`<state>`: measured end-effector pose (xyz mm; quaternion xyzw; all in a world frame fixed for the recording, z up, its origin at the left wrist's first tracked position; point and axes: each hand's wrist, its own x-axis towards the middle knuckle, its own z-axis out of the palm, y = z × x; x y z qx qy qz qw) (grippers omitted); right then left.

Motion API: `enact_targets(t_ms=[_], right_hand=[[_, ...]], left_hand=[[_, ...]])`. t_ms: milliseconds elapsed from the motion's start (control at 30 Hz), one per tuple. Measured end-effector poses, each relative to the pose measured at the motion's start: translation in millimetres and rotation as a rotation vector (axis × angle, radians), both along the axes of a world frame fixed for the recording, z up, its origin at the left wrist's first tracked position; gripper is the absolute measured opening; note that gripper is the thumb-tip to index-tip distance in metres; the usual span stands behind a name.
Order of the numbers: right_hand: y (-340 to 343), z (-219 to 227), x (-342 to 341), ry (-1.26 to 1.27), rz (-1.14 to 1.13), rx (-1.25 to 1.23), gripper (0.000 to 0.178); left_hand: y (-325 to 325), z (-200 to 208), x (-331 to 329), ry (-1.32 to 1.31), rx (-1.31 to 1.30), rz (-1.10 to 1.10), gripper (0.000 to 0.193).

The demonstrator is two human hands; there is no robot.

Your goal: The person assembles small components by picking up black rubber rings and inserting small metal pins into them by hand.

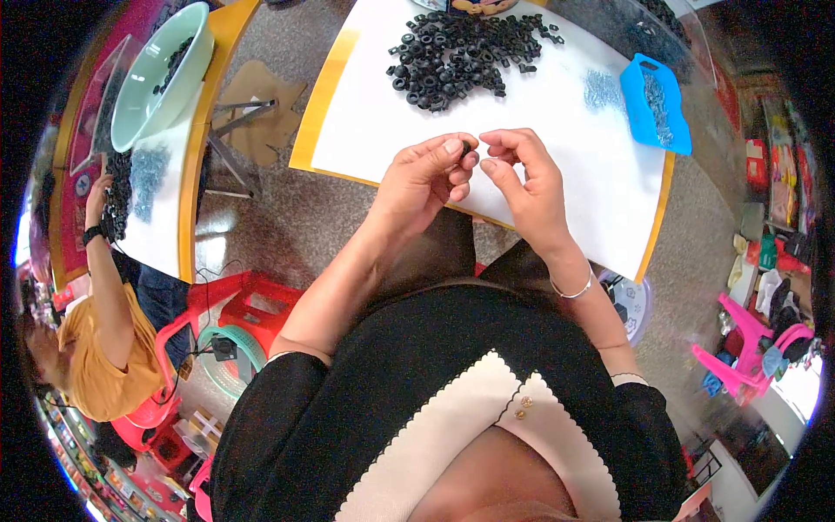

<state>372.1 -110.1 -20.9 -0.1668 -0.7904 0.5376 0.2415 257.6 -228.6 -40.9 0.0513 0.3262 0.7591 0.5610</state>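
Observation:
My left hand (424,181) pinches a small round black plastic part (467,150) between thumb and fingers, above the near edge of the white-topped table (557,187). Close beside it on the right, my right hand (529,181) has its fingers curved. Its thumb and forefinger tips are a little apart, and I see nothing between them. Farther back on the table lies a heap of similar black parts (457,56), some of them ring-shaped. A loose patch of small silvery metal pieces (602,90) lies right of the heap.
At the table's right edge stands a blue tray (632,96) holding silvery pieces. To the left, a person in a yellow shirt (109,357) reaches over another table (170,217) bearing a pale green basin (196,74). Red stools (252,304) and a green basket (217,370) stand on the floor.

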Motion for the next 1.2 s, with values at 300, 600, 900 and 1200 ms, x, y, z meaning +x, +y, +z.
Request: enact_targets(t_ms=[300,600,900,1200], right_hand=[[-1.6,10.3,-8.7,0.066,0.027,0.065,0.021],[4.0,8.4,-6.4,0.036,0.059,0.234,0.022],[13.9,18.2,-4.2,0.027,0.147,0.451,0.023],[203.8,67.7,-62.1,0.207,-0.446,0.687,0.017]], left_hand=[[0.3,-1.2,1.9,0.022,0.038,-0.019,0.031],[-0.2,-7.1,1.8,-0.014,0.002,-0.080,0.036],[-1.5,1.3,4.4,0.138,-0.165,-0.024,0.029],[3.3,15.8,4.0,0.180,-0.140,-0.085,0.033]])
